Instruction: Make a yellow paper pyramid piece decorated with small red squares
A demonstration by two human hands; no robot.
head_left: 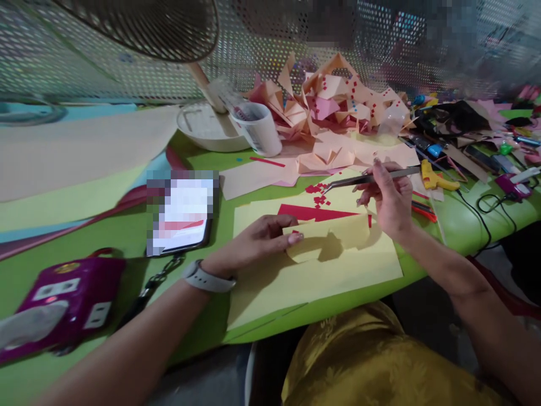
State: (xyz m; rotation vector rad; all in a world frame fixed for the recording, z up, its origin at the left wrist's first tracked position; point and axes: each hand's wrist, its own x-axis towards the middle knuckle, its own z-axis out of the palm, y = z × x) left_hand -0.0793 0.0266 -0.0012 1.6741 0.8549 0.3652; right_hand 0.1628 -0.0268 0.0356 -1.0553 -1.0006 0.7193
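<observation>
My left hand (270,234) pinches the left end of a folded yellow paper strip (329,239), with a tiny red piece near its thumb. In my right hand (391,197) is a pair of dark tweezers (359,179), whose tips point left at a small heap of red paper bits (319,192). Whether the tips grip a bit is too small to tell. Behind the strip lies a flat piece of red paper (313,213). All this rests on a large yellow sheet (262,296) on the green table.
A phone (186,211) and a purple power socket box (80,293) lie at left. A white cup (260,129) stands by the fan base (211,132). Folded peach papers (329,101) pile up behind. A yellow glue gun (435,176) and a red cutter (424,211) lie at right.
</observation>
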